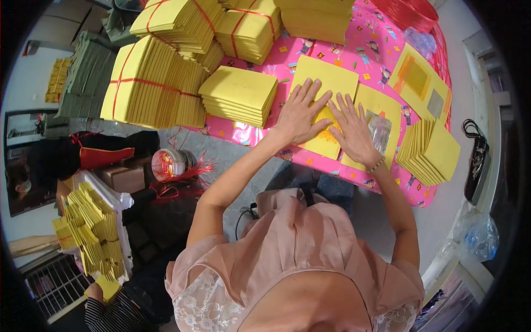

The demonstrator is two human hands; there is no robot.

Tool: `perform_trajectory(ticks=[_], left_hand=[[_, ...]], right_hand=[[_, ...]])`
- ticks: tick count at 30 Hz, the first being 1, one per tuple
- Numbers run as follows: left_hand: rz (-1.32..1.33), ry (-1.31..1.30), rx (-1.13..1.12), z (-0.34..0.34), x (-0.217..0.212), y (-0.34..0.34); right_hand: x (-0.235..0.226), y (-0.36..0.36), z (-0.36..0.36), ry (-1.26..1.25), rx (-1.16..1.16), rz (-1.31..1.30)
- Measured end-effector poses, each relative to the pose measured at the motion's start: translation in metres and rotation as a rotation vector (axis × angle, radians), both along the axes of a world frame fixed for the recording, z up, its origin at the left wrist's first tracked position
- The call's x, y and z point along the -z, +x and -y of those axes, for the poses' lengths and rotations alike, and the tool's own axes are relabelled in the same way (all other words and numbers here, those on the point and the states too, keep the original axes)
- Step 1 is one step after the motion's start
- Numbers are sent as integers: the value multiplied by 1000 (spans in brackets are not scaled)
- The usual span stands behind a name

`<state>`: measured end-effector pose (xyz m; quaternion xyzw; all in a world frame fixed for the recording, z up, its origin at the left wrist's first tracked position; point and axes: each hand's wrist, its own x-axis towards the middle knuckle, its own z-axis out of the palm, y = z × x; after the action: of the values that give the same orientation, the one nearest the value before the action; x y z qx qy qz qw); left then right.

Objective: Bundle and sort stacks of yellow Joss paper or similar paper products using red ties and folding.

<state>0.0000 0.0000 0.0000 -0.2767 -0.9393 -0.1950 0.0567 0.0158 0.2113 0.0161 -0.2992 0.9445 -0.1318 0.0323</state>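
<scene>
Both of my hands lie flat, fingers spread, on yellow paper on the pink table. My left hand [300, 115] presses on a yellow paper packet [326, 72] with a brighter yellow-orange patch on it. My right hand [355, 133] rests with its fingertips on that packet's right side and its palm over a second yellow sheet [381, 99]. A silver, shiny patch [379, 131] shows beside the right palm. Neither hand grips anything. My fingers partly hide both papers.
Left of my hands stands a small yellow stack [239, 94], then tall bundles [146, 83] tied with red ribbon. At right lie a sheet with orange and silver squares [417, 83] and a fanned stack [428, 152]. A co-worker's hand [95, 291] touches yellow paper at lower left.
</scene>
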Motion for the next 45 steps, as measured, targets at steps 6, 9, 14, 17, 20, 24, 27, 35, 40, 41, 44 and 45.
perform_trajectory(ticks=[6, 9, 14, 17, 20, 24, 27, 35, 40, 41, 44, 45], left_hand=[[-28, -29, -80, 19, 3, 10], [-60, -13, -104, 12, 6, 12], [-79, -11, -120, 11, 2, 12], [-218, 5, -152, 0, -4, 18], [-73, 341, -156, -15, -15, 32], [392, 846, -350, -27, -9, 35], [798, 1409, -482, -30, -4, 19], [797, 1681, -567, -48, -15, -15], [619, 1499, -496, -26, -24, -7], [557, 1492, -464, -20, -33, -1], [491, 1571, -432, -4, -57, 15], [494, 1586, -460, 6, -67, 20]], right_hand=[[0, 5, 10, 33, 9, -33], [-1, 5, 6, 42, -3, -53], [-8, -1, 6, 46, -7, -138], [-8, -12, 9, -51, 3, -225], [-8, -25, 8, -84, 15, -282], [4, -38, 4, -143, -60, -437], [4, -42, 4, -169, -120, -528], [-10, -35, 7, -215, -141, -599], [-49, -36, 16, -359, -29, -446], [-55, -41, 20, -424, 64, -393], [-75, -56, 41, -540, 116, -212], [-78, -62, 50, -605, 138, -44]])
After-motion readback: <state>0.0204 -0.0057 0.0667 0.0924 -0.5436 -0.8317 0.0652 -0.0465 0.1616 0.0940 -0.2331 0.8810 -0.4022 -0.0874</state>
